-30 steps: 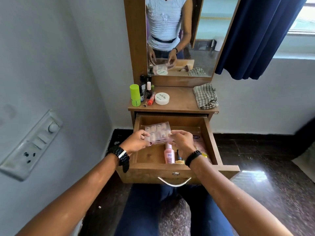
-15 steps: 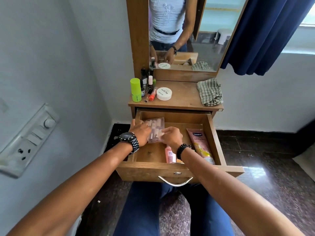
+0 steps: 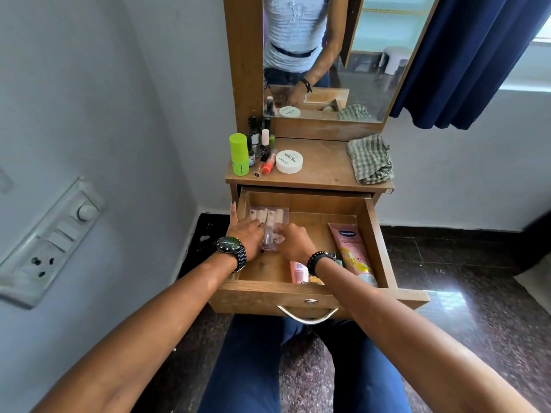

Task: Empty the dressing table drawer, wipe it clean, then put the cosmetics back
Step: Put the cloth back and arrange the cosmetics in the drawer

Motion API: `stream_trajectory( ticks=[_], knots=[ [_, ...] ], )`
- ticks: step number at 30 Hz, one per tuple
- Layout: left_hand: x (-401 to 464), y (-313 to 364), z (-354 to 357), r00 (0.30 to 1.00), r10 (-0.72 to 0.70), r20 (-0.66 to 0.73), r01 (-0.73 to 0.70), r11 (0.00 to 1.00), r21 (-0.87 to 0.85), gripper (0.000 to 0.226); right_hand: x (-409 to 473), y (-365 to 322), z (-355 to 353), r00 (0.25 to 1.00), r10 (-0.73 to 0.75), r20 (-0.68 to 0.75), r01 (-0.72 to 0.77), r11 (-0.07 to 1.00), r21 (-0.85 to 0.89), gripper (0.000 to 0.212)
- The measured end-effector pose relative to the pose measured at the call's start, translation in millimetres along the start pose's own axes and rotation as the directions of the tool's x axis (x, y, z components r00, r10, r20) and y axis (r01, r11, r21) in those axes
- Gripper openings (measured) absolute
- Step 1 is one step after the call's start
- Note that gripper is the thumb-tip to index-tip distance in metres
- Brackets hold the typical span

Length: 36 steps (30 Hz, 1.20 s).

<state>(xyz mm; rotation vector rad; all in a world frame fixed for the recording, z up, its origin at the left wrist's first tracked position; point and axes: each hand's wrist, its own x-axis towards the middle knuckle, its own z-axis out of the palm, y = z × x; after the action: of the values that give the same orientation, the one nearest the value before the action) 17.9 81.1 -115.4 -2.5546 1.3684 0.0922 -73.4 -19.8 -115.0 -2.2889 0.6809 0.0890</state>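
Observation:
The wooden drawer (image 3: 378, 234) stands pulled open below the table top. Inside it, at the back left, lies a clear plastic case of small pale items (image 3: 269, 222). My left hand (image 3: 247, 236) holds its left edge and my right hand (image 3: 290, 242) holds its right edge, both down on the drawer floor. A pink Vaseline tube (image 3: 351, 251) lies along the drawer's right side. A small pink bottle (image 3: 298, 271) lies near the front, partly hidden under my right wrist.
On the table top (image 3: 325, 162) stand a green bottle (image 3: 239, 155), several nail polish bottles (image 3: 258, 141), an orange tube (image 3: 268, 165) and a white round tub (image 3: 289, 161). A checked cloth (image 3: 371, 159) lies at the right. A mirror (image 3: 328, 55) rises behind; a blue curtain (image 3: 465, 55) hangs right.
Both hands brought the clear case down from above the drawer and set it on the drawer floor at the back left. The camera view shifted slightly.

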Motion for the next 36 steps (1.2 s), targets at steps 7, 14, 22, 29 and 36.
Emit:
stream_trajectory(
  ticks=[7, 14, 22, 29, 36],
  knots=[
    [-2, 2, -3, 1.000, -0.017, 0.012, 0.018, 0.996, -0.087, 0.045, -3, 5, -20, 0.990, -0.073, 0.122, 0.075, 0.997, -0.014, 0.045],
    [-2, -12, -35, 0.903, -0.239, -0.357, -0.015, 0.813, -0.582, 0.022, 0, -6, -54, 0.973, -0.223, -0.053, 0.229, 0.933, 0.276, 0.024],
    [27, -49, -81, 0.606, -0.724, -0.328, -0.035, 0.387, -0.921, 0.039, 32, -42, -97, 0.904, -0.196, -0.379, 0.262, 0.956, 0.130, 0.024],
    [55, -60, -83, 0.704, -0.680, -0.207, 0.063, 0.350, -0.934, 0.059, 57, -38, -101, 0.931, -0.195, -0.308, 0.151, 0.975, -0.161, 0.051],
    [48, -57, -83, 0.660, -0.714, -0.234, 0.042, 0.346, -0.937, 0.045, 70, -30, -96, 0.956, -0.143, -0.256, 0.084, 0.970, -0.229, 0.050]
  ],
)
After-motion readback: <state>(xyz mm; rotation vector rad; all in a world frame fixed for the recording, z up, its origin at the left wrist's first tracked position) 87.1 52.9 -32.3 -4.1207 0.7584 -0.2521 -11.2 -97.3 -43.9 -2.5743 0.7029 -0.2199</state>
